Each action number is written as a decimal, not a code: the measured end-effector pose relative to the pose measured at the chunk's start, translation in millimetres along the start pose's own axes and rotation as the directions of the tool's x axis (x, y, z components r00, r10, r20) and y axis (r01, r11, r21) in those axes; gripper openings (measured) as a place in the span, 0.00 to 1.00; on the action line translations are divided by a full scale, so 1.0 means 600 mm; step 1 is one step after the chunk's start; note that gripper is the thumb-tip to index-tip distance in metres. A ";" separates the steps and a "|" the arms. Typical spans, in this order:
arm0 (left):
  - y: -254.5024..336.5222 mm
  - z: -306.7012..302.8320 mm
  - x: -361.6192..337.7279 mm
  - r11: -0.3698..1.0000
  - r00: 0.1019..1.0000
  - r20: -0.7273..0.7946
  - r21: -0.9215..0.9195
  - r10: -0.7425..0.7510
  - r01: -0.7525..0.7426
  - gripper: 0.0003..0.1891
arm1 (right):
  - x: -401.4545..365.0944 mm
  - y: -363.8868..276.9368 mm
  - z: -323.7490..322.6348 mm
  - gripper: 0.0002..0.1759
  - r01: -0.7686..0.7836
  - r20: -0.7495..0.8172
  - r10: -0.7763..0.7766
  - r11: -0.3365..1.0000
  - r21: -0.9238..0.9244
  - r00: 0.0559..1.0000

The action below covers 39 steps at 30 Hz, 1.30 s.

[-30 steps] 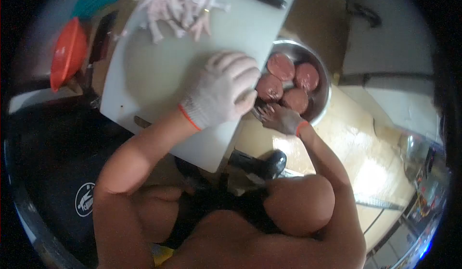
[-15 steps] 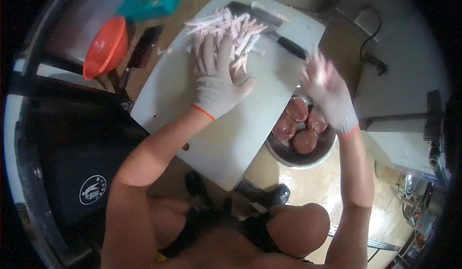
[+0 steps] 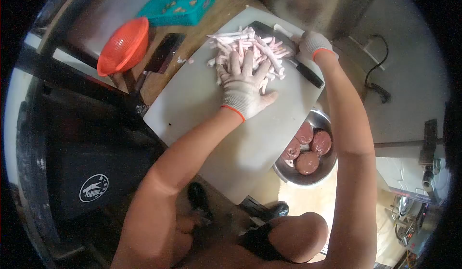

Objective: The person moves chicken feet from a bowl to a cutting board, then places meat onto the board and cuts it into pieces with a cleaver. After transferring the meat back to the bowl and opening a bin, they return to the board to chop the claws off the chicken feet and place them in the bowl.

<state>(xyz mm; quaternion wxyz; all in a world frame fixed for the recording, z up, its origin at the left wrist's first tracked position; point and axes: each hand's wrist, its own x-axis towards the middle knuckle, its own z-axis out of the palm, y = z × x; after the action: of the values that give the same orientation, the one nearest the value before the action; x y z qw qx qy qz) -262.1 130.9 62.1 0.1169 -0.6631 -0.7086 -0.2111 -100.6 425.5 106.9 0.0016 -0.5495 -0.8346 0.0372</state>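
My left hand (image 3: 244, 83), in a white knit glove with an orange cuff, lies with spread fingers on a pile of pale chicken feet (image 3: 262, 52). The pile rests on a white cutting board (image 3: 211, 139). A cleaver (image 3: 309, 75) with a black handle lies at the pile's right side, its dark blade partly behind the feet. My right hand (image 3: 316, 44), gloved the same way, is at the board's far right corner, beyond the cleaver's handle. Its fingers are turned away from view, so whatever they may hold is hidden.
A metal bowl (image 3: 308, 180) with several round, brownish-red pieces stands below the board's right edge. To the left are an orange basket (image 3: 122, 47), a teal basket (image 3: 180, 4) and a second cleaver (image 3: 166, 52). A black bin (image 3: 91, 148) stands at lower left.
My right hand has moved from above the bowl, where it held something pale, to the board's far right corner. My left hand stays on the pile. The camera view has shifted slightly.
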 end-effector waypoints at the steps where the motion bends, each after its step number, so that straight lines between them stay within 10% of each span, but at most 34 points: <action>1: 0.000 0.003 0.000 1.000 1.000 -0.015 0.006 -0.009 0.009 0.53 | 0.007 -0.002 0.002 0.32 0.032 -0.032 -0.032 0.999 -0.022 0.999; 6: -0.002 0.001 -0.002 1.000 1.000 -0.015 0.016 0.001 0.000 0.52 | -0.021 -0.050 -0.050 0.29 0.108 -0.176 -0.085 0.985 0.131 0.981; 9: 0.000 0.004 -0.001 1.000 1.000 -0.024 0.015 0.010 -0.009 0.53 | -0.031 -0.041 -0.053 0.31 0.300 0.027 -0.404 0.722 0.624 0.914; 11: 0.001 0.002 0.005 1.000 0.999 -0.041 0.018 0.003 -0.002 0.53 | -0.033 -0.029 -0.039 0.33 0.404 -0.219 -0.339 0.768 0.497 0.915; 12: 0.000 0.000 0.006 1.000 0.999 -0.040 0.020 0.000 0.001 0.54 | -0.098 -0.044 -0.099 0.32 0.268 0.064 -0.281 0.950 0.162 0.957; 15: -0.004 0.010 0.009 0.999 0.999 -0.039 0.035 -0.007 0.008 0.54 | -0.193 -0.034 -0.097 0.36 0.213 0.315 -0.174 0.972 -0.097 0.933; 18: 0.005 0.019 0.031 0.997 0.998 -0.051 0.063 -0.042 0.045 0.53 | -0.235 -0.003 -0.018 0.38 0.229 0.026 -0.228 0.973 -0.025 0.973; 29: 0.007 0.043 0.100 0.973 0.988 -0.018 0.174 -0.154 0.155 0.51 | -0.444 0.164 -0.161 0.30 0.106 -0.056 -0.122 0.967 -0.233 0.991; 35: -0.005 0.109 0.187 0.941 0.964 0.070 0.247 -0.257 0.233 0.63 | -0.645 0.233 -0.059 0.29 -0.068 -0.150 0.077 0.996 0.061 0.986; 37: 0.029 0.107 0.192 0.907 0.937 0.021 0.259 -0.350 0.333 0.54 | -0.738 0.256 0.036 0.29 -0.011 -0.345 0.180 0.898 0.440 0.921; 39: 0.111 0.076 0.159 0.955 0.978 0.045 0.229 -0.205 0.189 0.53 | -0.810 0.241 0.072 0.31 -0.194 -0.137 0.383 0.706 0.681 0.913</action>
<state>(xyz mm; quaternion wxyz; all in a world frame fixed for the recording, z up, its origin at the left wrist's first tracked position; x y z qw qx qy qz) -200.1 238.7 73.7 0.1448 -0.5785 -0.7940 -0.1182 222.5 33.8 73.1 0.3006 -0.6383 -0.6626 0.2513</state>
